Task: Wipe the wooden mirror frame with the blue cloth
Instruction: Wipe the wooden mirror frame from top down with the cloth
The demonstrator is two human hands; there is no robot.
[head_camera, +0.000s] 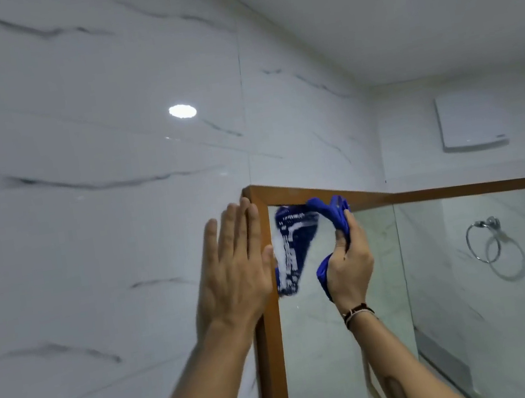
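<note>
A: Where is the frame relative to the cloth hand?

B: Wooden mirror frame [274,350], upper-left corner in view. Top rail runs rightward from the corner; left rail drops straight down. Right hand [349,264] sits below the top rail, near the corner, fingers closed around a bunched blue cloth [331,212]. The cloth's upper end touches the underside of the top rail.

A: So the rail's long axis?

B: Horizontal, away to the right. My read: the next stroke runs along it, rightward, or back into the corner.

A: Other hand?

B: Left hand [236,271] open flat, fingers together, pressed on the left rail and the marble wall tile [88,225] beside it. Holds nothing. It is nearer the vertical rail; the right is nearer the top one.

A: Anything unclear?

B: The blue patch in the mirror glass [382,283] is a reflection, smeared white. Lower frame is cut off. Towel ring [485,240] shows only in reflection.
</note>
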